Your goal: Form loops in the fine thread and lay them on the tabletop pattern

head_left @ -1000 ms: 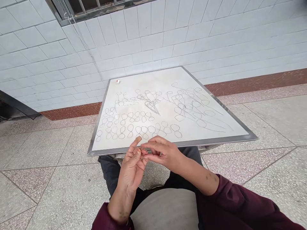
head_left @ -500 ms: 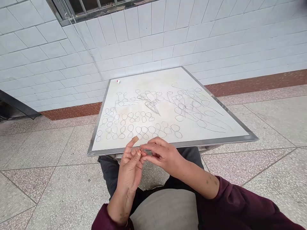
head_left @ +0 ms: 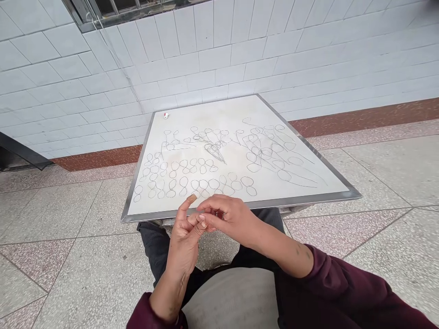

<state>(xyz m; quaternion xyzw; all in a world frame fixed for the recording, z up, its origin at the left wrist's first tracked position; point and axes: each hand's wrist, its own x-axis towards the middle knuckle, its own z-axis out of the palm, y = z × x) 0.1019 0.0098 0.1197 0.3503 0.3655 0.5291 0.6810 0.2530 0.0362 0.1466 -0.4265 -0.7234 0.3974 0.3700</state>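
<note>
A small piece of thin wire (head_left: 196, 220) is pinched between my hands, just in front of the table's near edge. My left hand (head_left: 184, 242) is closed on it with thumb and fingertips; one finger with a tan wrap on its tip sticks up. From the right, my right hand (head_left: 231, 219) presses its thumb and fingers against the same spot, covering most of the wire. Beyond the hands, figure-eight wire loops (head_left: 195, 187) lie in rows on the white table (head_left: 219, 107).
Long wires with a loop at one end lie tangled in a middle pile (head_left: 214, 145) and a right-hand pile (head_left: 270, 148). A small white-and-red object (head_left: 166, 115) sits at the far left corner. The table has a metal rim (head_left: 240, 205) and stands by a tiled wall (head_left: 212, 59).
My right hand has closed in on the left fingertips, its thumb now over the wire. The wire loop that showed between the hands is mostly covered. The view has shifted slightly.
</note>
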